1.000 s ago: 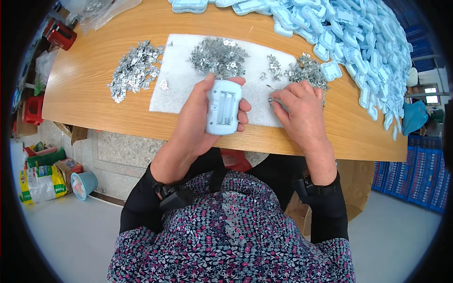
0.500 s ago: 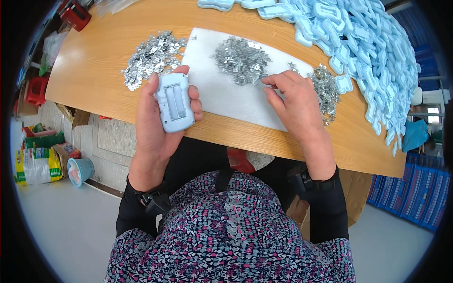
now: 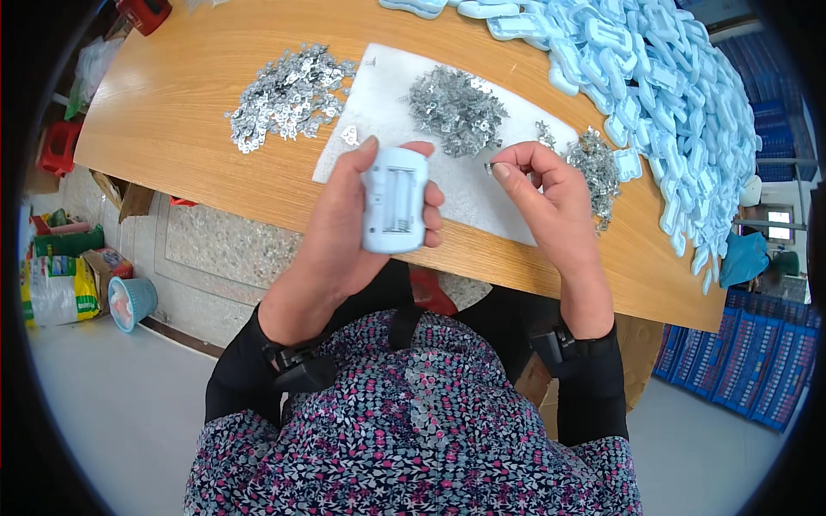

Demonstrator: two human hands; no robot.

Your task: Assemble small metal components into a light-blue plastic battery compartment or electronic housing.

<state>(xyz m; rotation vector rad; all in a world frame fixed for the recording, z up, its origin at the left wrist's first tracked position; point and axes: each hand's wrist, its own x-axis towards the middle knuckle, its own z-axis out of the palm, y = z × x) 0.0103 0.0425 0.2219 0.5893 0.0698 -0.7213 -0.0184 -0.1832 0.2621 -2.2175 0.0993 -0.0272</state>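
Note:
My left hand [image 3: 337, 215] is closed around a light blue plastic casing [image 3: 413, 193], its battery compartment facing up, with metal springs at the compartment's near end. To its right, my right hand [image 3: 559, 202] pinches a small metal battery contact [image 3: 489, 168] between thumb and forefinger, apart from the casing. Both hands are above a white foam sheet [image 3: 374, 95]. On the sheet lies a heap of springy metal contacts [image 3: 456, 110], and a second heap of contacts [image 3: 594, 168] sits by the sheet's right edge. Flat metal tabs [image 3: 288, 95] are piled on the left.
A large mound of light blue casings [image 3: 662, 112] covers the right of the wooden table [image 3: 181, 103]. Stacked blue trays [image 3: 740, 357] stand below at right. A red object [image 3: 142, 15] is at the far left. A small blue bin [image 3: 133, 303] stands on the floor.
My left hand has carried the casing right, toward my right hand. My right hand has drawn back slightly from the middle heap with a contact in its fingertips. The view has shifted a little.

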